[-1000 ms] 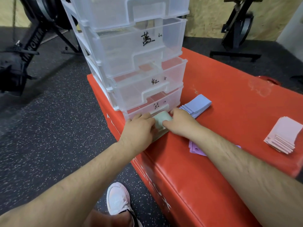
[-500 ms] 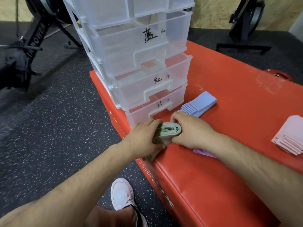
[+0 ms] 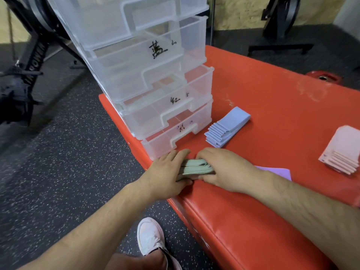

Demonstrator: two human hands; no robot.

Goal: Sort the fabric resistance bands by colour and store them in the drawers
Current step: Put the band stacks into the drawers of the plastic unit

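Head view: left hand (image 3: 167,172) and right hand (image 3: 226,170) clamp a folded stack of green bands (image 3: 196,167) between them, apparently resting on the red tabletop (image 3: 272,114) edge just before the closed bottom drawer (image 3: 161,145). A pile of blue bands (image 3: 227,128) lies beside that drawer.

The drawer tower (image 3: 148,78) stands on the left corner of the padded block (image 3: 272,114). Just before its bottom drawer (image 3: 165,145), a folded stack of bands (image 3: 196,166) lies on the block, gripped between my left hand (image 3: 165,174) and right hand (image 3: 228,170). A second stack (image 3: 226,127) lies right of the tower, and a third stack (image 3: 342,151) lies far right.
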